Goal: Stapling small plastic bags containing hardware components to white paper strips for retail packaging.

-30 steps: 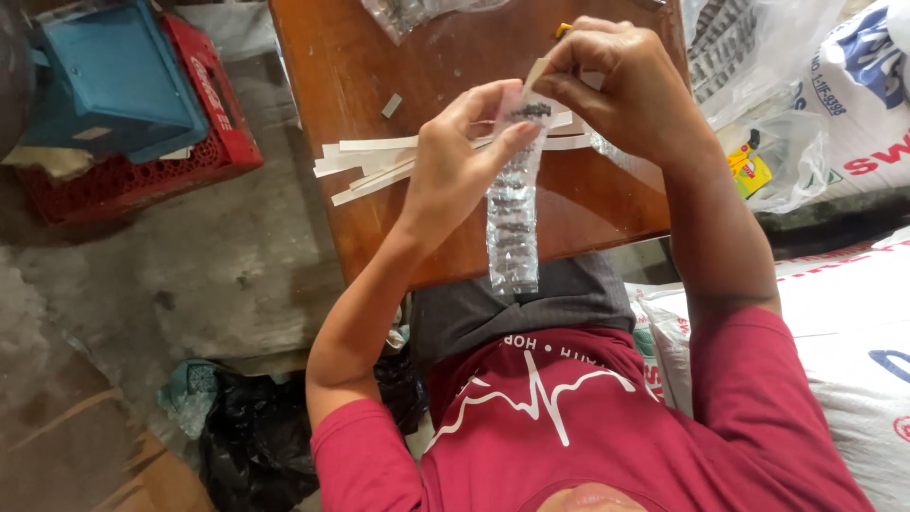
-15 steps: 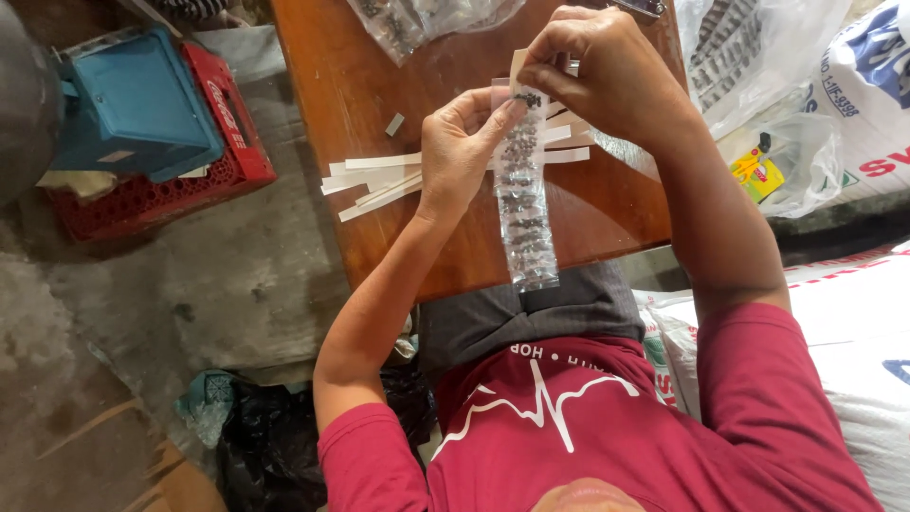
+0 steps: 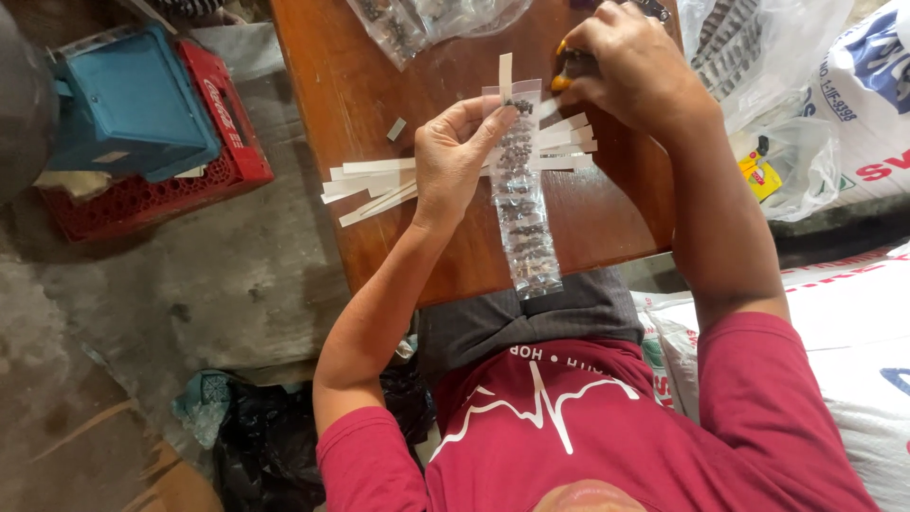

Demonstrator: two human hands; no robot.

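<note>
1. Left hand [image 3: 455, 156]: fingers pinched on the top of one long, narrow clear plastic packet of small dark pieces [image 3: 524, 204]. The packet hangs over the brown wooden table [image 3: 379, 85], its lower end past the near edge.
2. One white paper strip [image 3: 505, 74] stands up from the packet's mouth.
3. Right hand [image 3: 630, 71]: closed around one dark tool with orange tips [image 3: 567, 66], just beside the packet's top.
4. A loose pile of flat white strips [image 3: 374, 185] lies on the table beneath both hands; exact count cannot be told.
5. One clear bag of dark pieces [image 3: 427, 21] lies at the far edge.
6. One blue box [image 3: 133, 104] sits in one red plastic crate [image 3: 161, 185] on the floor.
</note>
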